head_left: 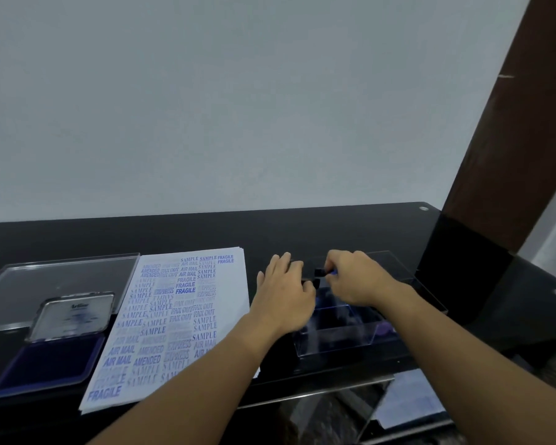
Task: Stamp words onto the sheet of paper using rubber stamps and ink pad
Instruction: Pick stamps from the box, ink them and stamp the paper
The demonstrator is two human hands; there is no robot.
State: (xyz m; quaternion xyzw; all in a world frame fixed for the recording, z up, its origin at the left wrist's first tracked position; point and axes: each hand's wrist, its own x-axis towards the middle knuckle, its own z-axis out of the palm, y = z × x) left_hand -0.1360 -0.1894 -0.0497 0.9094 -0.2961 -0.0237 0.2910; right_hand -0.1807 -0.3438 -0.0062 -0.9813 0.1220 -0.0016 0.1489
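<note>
both hands are up over the clear box [341,335] on the right side of the counter [206,232]. the right hand [353,277] pinches a small dark rubber stamp [321,272] between thumb and fingertips, with a bit of blue showing beside it. the left hand [284,290] sits just at nine o'clock of that stamp, fingers loosely bent with something dark at their tips; whether it grips a second stamp or only steadies this one, i cannot tell. now the risks: that is a thin pinch on a small block, so a slip could drop it into the box or onto the page and leave a stray mark. the left forearm crosses the sheet's five o'clock corner, so a careless pull could drag the paper askew. fingers close to an inked face could smear. the open ink pad [45,364] is far off at eight o'clock, its lid [74,316] tipped up at the pad's twelve o'clock, so reaching it means crossing the page. the sheet of paper [180,316] lies flat between pad and box, at nine o'clock of the hands. it is crowded with blue words: sample, fragile, air mail, amended, fax out, express. some are bold and many are faint or overlapping, so a light inking would likely give another pale print. bare white is left mostly along the three o'clock margin.
</note>
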